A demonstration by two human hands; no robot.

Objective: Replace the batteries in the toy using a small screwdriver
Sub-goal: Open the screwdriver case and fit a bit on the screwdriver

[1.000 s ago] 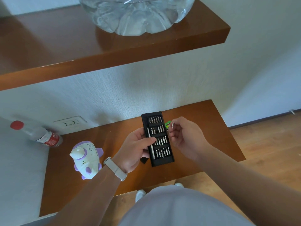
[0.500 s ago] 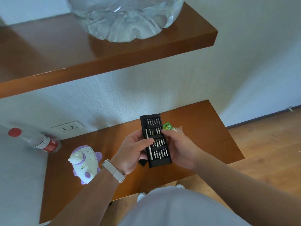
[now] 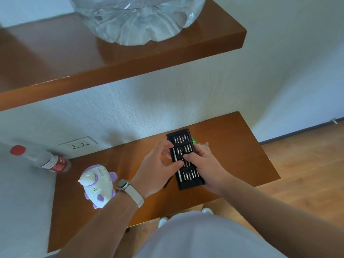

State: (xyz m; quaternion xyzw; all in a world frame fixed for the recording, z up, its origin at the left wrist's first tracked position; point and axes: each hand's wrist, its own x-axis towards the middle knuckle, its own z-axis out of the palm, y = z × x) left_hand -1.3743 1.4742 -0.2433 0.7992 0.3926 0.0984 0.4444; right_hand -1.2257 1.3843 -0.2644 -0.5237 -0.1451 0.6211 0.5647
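Note:
A black screwdriver bit case (image 3: 186, 172) with rows of silver bits is held above the lower wooden shelf (image 3: 232, 146). My left hand (image 3: 158, 170) grips its left edge, thumb on the silver driver handle (image 3: 176, 164) lying along the left slot. My right hand (image 3: 206, 168) holds the case's right side, thumb across the middle bits. The white and purple toy (image 3: 97, 185) lies on the shelf to the left, beside my left wrist. A green battery pack (image 3: 194, 140) peeks out behind the case.
A plastic bottle with a red cap (image 3: 42, 160) lies at the shelf's left end below a wall socket (image 3: 79, 145). A large clear water jug (image 3: 137, 17) stands on the upper shelf (image 3: 111, 58). Wooden floor lies to the right.
My right hand, earlier apart from the case pinching a small bit, has come down onto the case's right side. The case has shifted slightly; my left thumb has slid along the driver handle.

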